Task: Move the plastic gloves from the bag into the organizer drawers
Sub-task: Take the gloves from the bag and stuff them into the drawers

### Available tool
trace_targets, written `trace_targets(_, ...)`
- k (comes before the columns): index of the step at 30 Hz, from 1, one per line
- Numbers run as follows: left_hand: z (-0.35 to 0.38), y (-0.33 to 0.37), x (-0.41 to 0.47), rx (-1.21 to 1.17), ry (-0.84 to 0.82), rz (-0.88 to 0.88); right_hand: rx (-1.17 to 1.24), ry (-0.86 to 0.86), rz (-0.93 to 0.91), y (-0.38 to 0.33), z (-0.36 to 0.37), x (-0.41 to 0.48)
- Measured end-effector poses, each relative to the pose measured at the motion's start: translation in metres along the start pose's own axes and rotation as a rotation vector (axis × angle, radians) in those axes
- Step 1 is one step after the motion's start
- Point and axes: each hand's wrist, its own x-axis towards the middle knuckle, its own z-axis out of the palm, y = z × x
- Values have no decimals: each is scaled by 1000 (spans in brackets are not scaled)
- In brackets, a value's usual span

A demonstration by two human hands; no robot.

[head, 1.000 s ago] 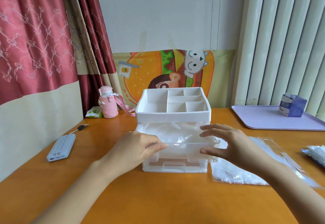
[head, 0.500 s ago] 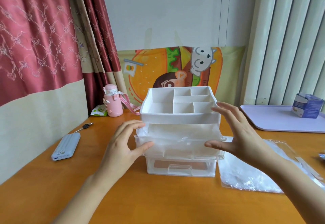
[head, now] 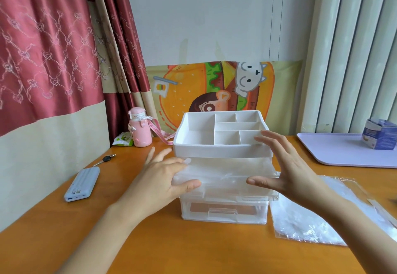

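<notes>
The left grip (head: 163,179) is open, thumb on the front of the pulled-out top drawer (head: 225,190). The right grip (head: 285,172) is open too, fingers spread, just beside it. The plastic gloves (head: 225,168) lie in that drawer between both grips, long side left to right. The organizer (head: 221,151) stands on an orange bench (head: 193,250) by a curtain (head: 43,58), the bag (head: 305,220) flat beside it.

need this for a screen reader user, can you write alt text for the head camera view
An open left hand and right hand flank the pulled-out upper drawer of a white organizer on an orange table, with plastic gloves inside the drawer. A clear bag lies to its right; a power bank and pink bottle to its left.
</notes>
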Motion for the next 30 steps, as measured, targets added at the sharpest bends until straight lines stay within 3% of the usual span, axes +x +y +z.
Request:
trace_targets(8, -16, 20, 8, 100, -205, -60, 4, -3, 51, -2, 4, 7)
trace_targets(18, -27, 17, -8, -42, 186, -37, -6, 32, 59, -3, 8, 12)
trace_targets(24, -10, 11, -5, -134, 152, -65, -8, 43, 84, -7, 10, 17)
trace_targets(30, -3, 17, -1, -83, 76, 83, -22, 72, 93, -10, 16, 19)
